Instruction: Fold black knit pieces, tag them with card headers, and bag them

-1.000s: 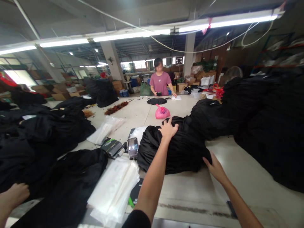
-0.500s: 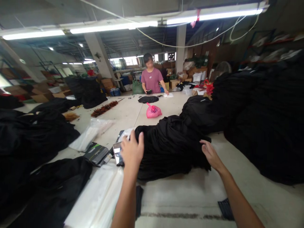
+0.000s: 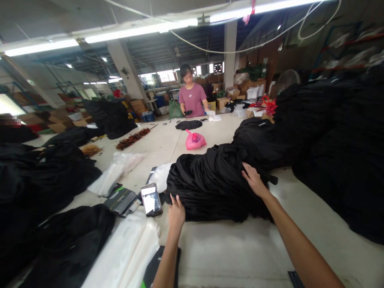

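A heaped stack of black garments (image 3: 207,184) lies on the table in front of me. My left hand (image 3: 176,212) touches its lower left corner, fingers apart. Against the stack's right side rests my right hand (image 3: 254,180), with fingers stretched out over the cloth. Neither hand is seen closed round any fabric. Just left of the stack are a phone (image 3: 151,200) with a lit screen and a crumpled white bag (image 3: 162,176).
White plastic bags (image 3: 129,248) and dark printed packs (image 3: 121,199) lie at left. Black clothing piles (image 3: 339,160) rise at right and more at left (image 3: 39,180). A pink bag (image 3: 195,140) sits farther back. Across the table (image 3: 162,140) stands a person (image 3: 192,98) handling small items.
My left hand has come down from beside the phone to the stack's lower left corner, uncovering the phone. My right hand has moved inward onto the cloth. The co-worker has lifted something white.
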### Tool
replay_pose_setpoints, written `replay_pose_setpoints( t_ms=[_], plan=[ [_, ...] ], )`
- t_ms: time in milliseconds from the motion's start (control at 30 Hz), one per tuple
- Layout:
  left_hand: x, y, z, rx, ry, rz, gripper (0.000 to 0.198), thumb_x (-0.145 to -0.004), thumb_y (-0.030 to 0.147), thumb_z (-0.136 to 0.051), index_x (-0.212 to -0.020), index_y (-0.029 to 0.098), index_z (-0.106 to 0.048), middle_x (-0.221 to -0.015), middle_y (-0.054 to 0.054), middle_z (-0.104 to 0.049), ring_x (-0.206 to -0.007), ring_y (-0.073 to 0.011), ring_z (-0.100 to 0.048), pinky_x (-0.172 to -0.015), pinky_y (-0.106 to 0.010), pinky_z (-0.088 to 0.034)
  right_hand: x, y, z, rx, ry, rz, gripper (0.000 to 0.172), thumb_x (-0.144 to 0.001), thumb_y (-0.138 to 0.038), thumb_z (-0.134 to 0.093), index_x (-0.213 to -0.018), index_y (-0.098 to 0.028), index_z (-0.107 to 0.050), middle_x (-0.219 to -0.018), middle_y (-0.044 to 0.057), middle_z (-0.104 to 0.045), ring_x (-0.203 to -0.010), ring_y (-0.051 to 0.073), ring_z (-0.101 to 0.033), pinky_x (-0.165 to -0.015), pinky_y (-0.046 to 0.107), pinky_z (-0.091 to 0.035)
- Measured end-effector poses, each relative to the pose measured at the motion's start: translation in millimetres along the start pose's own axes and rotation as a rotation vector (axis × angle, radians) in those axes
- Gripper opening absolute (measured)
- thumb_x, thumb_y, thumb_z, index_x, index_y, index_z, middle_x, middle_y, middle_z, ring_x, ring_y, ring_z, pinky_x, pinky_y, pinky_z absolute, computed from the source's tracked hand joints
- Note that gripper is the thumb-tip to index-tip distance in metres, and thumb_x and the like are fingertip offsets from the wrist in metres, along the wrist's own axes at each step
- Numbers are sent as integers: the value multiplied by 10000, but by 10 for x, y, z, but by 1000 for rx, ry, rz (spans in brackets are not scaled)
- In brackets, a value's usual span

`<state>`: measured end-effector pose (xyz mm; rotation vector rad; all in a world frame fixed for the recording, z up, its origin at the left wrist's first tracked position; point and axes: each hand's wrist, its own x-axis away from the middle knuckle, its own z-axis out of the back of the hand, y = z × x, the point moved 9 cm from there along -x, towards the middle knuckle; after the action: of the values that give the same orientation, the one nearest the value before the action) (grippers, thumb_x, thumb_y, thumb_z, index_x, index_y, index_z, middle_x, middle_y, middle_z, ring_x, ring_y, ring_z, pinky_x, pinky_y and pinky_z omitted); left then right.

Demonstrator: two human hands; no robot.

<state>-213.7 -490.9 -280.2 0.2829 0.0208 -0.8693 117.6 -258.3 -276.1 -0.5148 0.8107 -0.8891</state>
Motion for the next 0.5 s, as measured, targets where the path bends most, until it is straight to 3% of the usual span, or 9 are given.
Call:
replay_pose_setpoints(
  t_ms=[133, 233, 300, 367, 433, 500],
  plan=[
    [-378, 313, 379, -64, -34, -142, 419, -1005, 428, -585, -1298, 131, -618, -1245, -138, -687, -1059, -232, -703, -972, -451, -564, -102, -13, 112, 9, 41, -15, 664, -1009, -679, -342, -1559, -317, -429, -1623, 105, -382, -1466, 366, -384, -1182, 657, -313],
    [-465, 720, 892, -94, 10, -290, 323, -1019, 337, -517, -1158, 91, -675, -1096, -182, -708, -1068, -310, -697, -983, -526, -529, 46, -99, 325, -6, 106, 18, 663, -1019, -638, -381, -1586, -296, -383, -1662, 103, -276, -1485, 301, -388, -1227, 519, -330],
    [-413, 1200, 1192, -77, 61, -453, 352, -1037, 336, -439, -1209, 131, -668, -1176, -202, -686, -1195, -342, -646, -1056, -537, -476, 328, -115, 507, -3, 180, 33, 660, -1018, -603, -425, -1593, -288, -354, -1646, 103, -292, -1499, 267, -368, -1251, 459, -306],
    [-265, 1852, 1333, -53, 62, -730, 361, -1042, 390, -438, -1305, 238, -634, -1334, -139, -642, -1365, -290, -537, -1177, -464, -390, 704, -56, 647, 22, 245, 20, 653, -973, -590, -539, -1532, -273, -426, -1570, 117, -414, -1480, 291, -387, -1252, 497, -291],
    [-30, 2500, 1293, -75, -19, -1101, 305, -1009, 341, -528, -1275, 265, -658, -1358, -102, -640, -1431, -256, -472, -1246, -427, -303, 1071, 62, 697, 48, 257, -11, 592, -907, -570, -644, -1387, -235, -554, -1410, 141, -570, -1341, 333, -528, -1167, 550, -396],
    [26, 2869, 1231, -95, -97, -1256, 211, -951, 237, -615, -1135, 253, -717, -1245, -86, -694, -1345, -246, -554, -1213, -387, -351, 1342, 182, 671, 58, 219, -37, 473, -889, -524, -658, -1240, -208, -632, -1224, 139, -672, -1117, 324, -656, -992, 528, -536]
  ],
)
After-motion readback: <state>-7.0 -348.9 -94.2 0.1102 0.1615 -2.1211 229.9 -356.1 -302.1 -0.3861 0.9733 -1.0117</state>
